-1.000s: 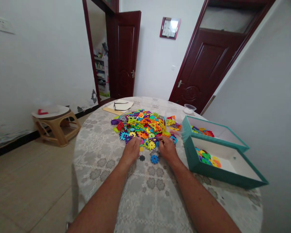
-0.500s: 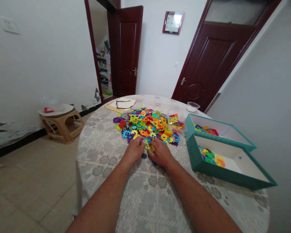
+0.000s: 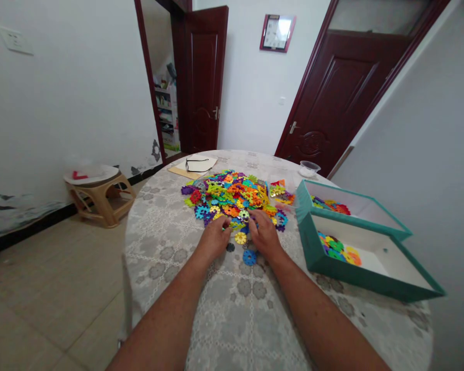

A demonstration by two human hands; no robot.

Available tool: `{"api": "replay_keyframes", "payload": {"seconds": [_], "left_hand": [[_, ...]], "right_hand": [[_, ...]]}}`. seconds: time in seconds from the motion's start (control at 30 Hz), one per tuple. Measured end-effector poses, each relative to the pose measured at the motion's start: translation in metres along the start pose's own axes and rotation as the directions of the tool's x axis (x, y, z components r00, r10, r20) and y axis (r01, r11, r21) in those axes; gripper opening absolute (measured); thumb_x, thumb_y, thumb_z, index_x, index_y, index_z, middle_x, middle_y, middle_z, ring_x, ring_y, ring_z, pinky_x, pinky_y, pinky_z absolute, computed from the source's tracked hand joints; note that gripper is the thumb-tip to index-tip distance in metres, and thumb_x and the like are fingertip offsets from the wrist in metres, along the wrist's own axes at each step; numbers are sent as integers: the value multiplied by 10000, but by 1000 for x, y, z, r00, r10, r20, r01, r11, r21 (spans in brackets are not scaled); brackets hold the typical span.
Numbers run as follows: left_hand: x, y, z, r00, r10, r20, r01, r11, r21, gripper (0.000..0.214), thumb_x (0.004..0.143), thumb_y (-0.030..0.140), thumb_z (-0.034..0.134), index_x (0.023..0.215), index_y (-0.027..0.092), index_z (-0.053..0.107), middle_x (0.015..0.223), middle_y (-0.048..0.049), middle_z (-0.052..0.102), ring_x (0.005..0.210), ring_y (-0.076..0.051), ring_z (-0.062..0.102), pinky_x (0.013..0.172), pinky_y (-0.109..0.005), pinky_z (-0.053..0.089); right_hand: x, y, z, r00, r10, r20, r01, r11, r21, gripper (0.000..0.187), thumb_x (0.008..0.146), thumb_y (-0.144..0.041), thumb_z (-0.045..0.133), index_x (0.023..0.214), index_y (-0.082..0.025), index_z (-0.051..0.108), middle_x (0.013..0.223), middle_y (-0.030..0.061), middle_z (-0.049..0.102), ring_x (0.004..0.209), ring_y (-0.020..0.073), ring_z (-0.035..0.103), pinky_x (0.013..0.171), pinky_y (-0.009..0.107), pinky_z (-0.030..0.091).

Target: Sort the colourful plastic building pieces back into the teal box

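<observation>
A heap of colourful plastic gear-shaped pieces (image 3: pixel 237 193) lies on the table. My left hand (image 3: pixel 214 238) rests at the heap's near edge, its fingers curled and pressed together; whatever may be in them is hidden. My right hand (image 3: pixel 264 235) reaches onto the near right side of the heap, thumb and fingers apart, touching pieces there. Between the hands lies a yellow gear piece (image 3: pixel 240 238). Closer to me, beside the right wrist, sits a blue gear piece (image 3: pixel 249 257). A small dark piece (image 3: pixel 230 247) is next to my left hand.
On the right stands a teal box (image 3: pixel 348 272) with two compartments, each holding some pieces. A clear container (image 3: pixel 290 181) with pieces sits behind the heap, near a clear bowl (image 3: pixel 309 167). Glasses (image 3: pixel 197 165) lie on papers at the back left.
My hands have moved apart, the right one going forward and right onto the heap. The yellow piece and the blue piece now show between and below them.
</observation>
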State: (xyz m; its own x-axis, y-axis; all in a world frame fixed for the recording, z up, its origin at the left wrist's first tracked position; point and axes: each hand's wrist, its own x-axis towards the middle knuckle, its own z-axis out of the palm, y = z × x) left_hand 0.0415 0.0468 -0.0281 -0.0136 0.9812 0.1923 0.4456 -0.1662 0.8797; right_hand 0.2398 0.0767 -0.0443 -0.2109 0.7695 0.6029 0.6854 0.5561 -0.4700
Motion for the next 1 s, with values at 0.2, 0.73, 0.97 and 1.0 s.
{"api": "replay_keyframes", "payload": {"seconds": [0.2,0.73,0.97,1.0], "left_hand": [[-1,-3,-1,999,40,-16,-39,996,78,97,832,150,580,783,234,582,769,-12,622,780,-204,573,813,-348,489],[1,5,-3,998,19,-58,-20,1000,-17,91,880,299,593,816,236,606,753,-14,617,755,-209,564,754,-341,485],[4,7,-5,998,20,-54,-25,996,-85,147,832,352,660,755,230,631,747,-27,628,744,-214,576,690,-324,455],[4,8,-5,999,28,-41,-31,996,-87,174,826,369,676,737,230,621,734,-23,621,733,-210,570,680,-321,449]], "right_hand": [[0,19,3,991,66,121,-43,982,-186,325,924,-212,615,1231,-168,709,1219,162,713,1175,313,614,1080,483,474],[-8,-13,0,988,12,154,-43,979,201,318,933,-286,628,1231,-229,721,1099,82,758,978,231,701,946,379,553],[-3,-17,0,929,216,299,-334,838,431,294,882,-358,665,1136,-219,718,794,-10,723,696,173,680,642,267,552],[-1,-17,-1,917,253,309,-377,802,463,289,880,-374,668,1117,-216,715,749,-20,712,654,169,673,606,259,544]]}}
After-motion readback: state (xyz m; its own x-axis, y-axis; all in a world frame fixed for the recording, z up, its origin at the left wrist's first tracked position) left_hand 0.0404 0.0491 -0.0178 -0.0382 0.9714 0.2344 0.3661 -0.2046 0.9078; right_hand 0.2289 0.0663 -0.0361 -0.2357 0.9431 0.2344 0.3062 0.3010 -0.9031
